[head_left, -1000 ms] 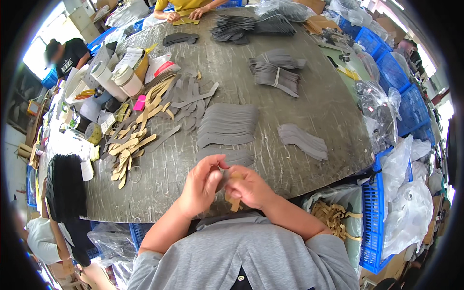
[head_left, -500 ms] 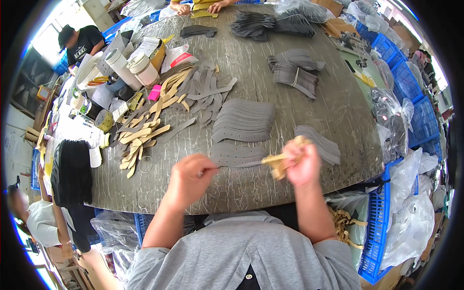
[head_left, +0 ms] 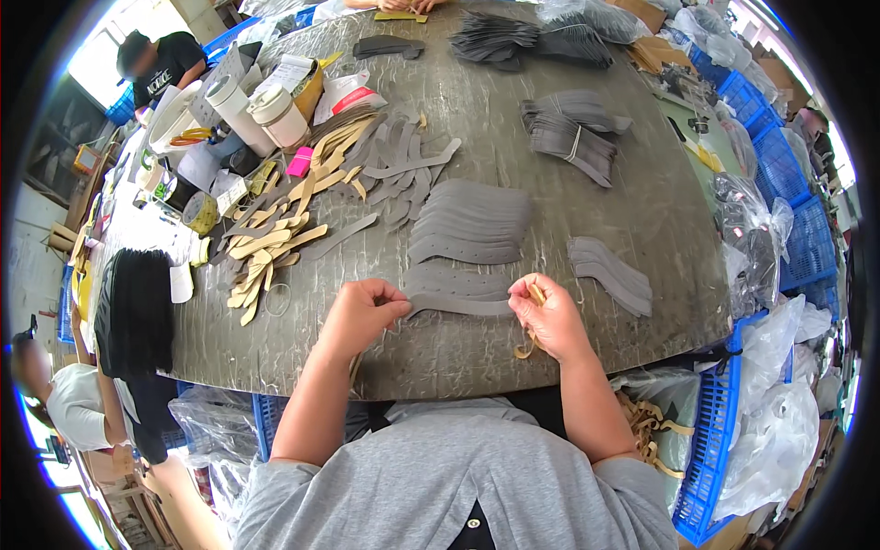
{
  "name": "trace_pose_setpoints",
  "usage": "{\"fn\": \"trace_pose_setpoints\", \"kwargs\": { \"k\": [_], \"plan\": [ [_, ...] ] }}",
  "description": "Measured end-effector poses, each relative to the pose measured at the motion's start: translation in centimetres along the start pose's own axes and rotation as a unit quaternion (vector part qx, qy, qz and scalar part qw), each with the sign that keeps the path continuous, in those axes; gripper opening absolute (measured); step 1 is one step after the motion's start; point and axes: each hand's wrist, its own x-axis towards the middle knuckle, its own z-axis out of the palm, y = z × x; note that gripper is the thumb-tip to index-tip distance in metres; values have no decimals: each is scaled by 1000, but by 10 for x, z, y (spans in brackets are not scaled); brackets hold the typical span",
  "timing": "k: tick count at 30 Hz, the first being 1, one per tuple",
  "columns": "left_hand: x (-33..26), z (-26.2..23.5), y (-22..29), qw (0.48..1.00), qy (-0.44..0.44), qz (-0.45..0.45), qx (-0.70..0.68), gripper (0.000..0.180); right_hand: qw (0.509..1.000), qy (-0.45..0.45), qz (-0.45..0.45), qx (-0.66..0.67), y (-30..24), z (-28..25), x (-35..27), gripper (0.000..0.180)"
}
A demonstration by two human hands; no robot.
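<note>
In the head view, the left hand [head_left: 364,316] has thumb and forefinger pinched on the near end of a grey strip [head_left: 463,305], which runs rightward from those fingertips, roughly level, to the fingertips of the right hand [head_left: 553,321]. The right hand is curled around a tan strip [head_left: 537,294], part of which hangs below the palm; whether its fingertips also grip the grey strip's far end or merely touch it, I cannot tell. Just beyond the grey strip, ahead of and between both hands, lies a row of punched grey pieces [head_left: 466,277], and farther ahead a larger overlapping row [head_left: 472,220]. The step in hand seems to be lining the grey strip up along the front edge of the nearer row. The next move would call for matching its curve to that row and easing the left pinch without dragging neighbours. Left of the left hand sprawls a mixed pile of tan and grey strips [head_left: 268,244]; beyond the right hand, slightly rightward, sits a fanned grey stack [head_left: 610,275].
</note>
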Motion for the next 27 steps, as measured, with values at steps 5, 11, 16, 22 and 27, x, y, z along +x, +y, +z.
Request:
{"fn": "trace_pose_setpoints", "kwargs": {
  "k": [5,11,16,22,27],
  "plan": [
    [14,5,-7,993,5,-30,110,12,991,59,-47,-107,25,6,15,12],
    [24,9,-20,983,20,-30,179,17,976,86,-54,-194,30,15,21,15],
    [25,8,-22,982,13,-28,187,17,974,87,-36,-207,24,17,20,14],
    [22,10,-17,978,24,-11,209,18,974,90,-26,-205,22,18,20,14],
    [20,11,-14,977,22,-15,210,19,965,97,-47,-238,24,19,20,14]
  ]
}}
